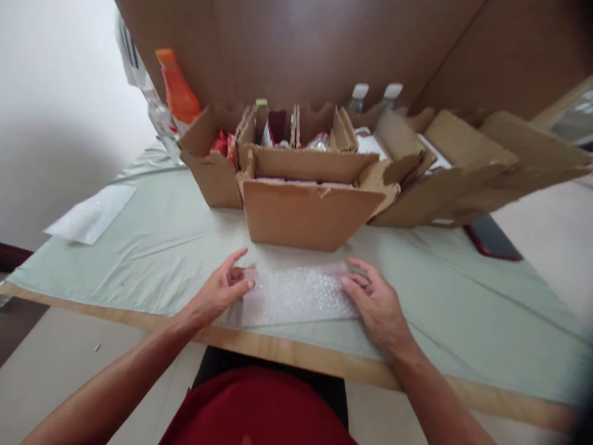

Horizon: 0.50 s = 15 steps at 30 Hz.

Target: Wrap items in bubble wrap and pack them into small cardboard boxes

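Observation:
A clear rectangular piece of bubble wrap (299,293) is spread lengthwise near the table's front edge. My left hand (227,284) pinches its left end between thumb and fingers, with the index finger stretched away. At the opposite end, my right hand (375,300) grips the wrap, thumb on top and fingers partly hidden behind it. Just beyond the wrap stands an open cardboard box (312,213) with flat, pale-edged items inside, only their tops showing.
Behind are several more cut cardboard boxes (217,179) holding packets. An orange bottle (178,89) and white-capped bottles (359,96) stand at the back. Another clear plastic sheet (92,213) lies at left. A dark phone-like object (495,238) with a red edge lies at right on the green cloth (486,309).

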Tool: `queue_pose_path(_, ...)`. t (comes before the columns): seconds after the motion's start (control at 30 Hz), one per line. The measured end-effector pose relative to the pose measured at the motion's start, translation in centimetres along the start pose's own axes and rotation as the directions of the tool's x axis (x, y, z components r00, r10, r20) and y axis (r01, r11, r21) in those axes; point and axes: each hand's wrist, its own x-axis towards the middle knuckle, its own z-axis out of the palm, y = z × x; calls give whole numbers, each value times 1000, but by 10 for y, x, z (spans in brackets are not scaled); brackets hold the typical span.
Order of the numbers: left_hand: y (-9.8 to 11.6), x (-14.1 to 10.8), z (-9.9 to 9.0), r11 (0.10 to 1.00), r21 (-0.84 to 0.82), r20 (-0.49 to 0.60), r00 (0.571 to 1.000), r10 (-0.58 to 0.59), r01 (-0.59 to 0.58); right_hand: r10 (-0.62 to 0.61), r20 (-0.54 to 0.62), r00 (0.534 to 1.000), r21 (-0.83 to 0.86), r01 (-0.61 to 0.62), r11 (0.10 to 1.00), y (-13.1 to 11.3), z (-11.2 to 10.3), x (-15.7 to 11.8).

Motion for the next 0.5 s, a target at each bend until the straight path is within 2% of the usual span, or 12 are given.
queue_pose_path(0.03, 2, -3, -1, 993, -108, 9, 999, -47, 48, 50, 35, 998, 40, -51, 998, -1, -4, -3)
queue_pose_path(0.1, 7, -9, -3, 977, -192, 32, 996, -89, 93, 104, 99, 990, 63, -110, 992, -4, -14, -12)
queue_pose_path(0.2, 7, -18, -3, 986, -137, 57, 995, -85, 93, 84, 175, 981, -21, -82, 996, -6, -30, -31)
queue_pose_path(0.3, -3, -27, 7, 998, -12, 80, 995, -61, 62, 18, 189, 982, -233, 27, 972, -1, -35, -46)
queue_pose_path(0.4, -11, -33, 21, 995, 92, 143, 988, -58, 45, -38, 239, 970, -399, 134, 907, -1, -28, -51)
queue_pose_path(0.47, -4, -34, 24, 981, 170, 112, 991, 72, -90, -196, 295, 935, -392, 306, 868, -12, -24, -50)
queue_pose_path(0.5, 4, -35, 23, 949, 228, 64, 976, 207, -217, -325, 306, 895, -364, 425, 828, -22, -24, -49)
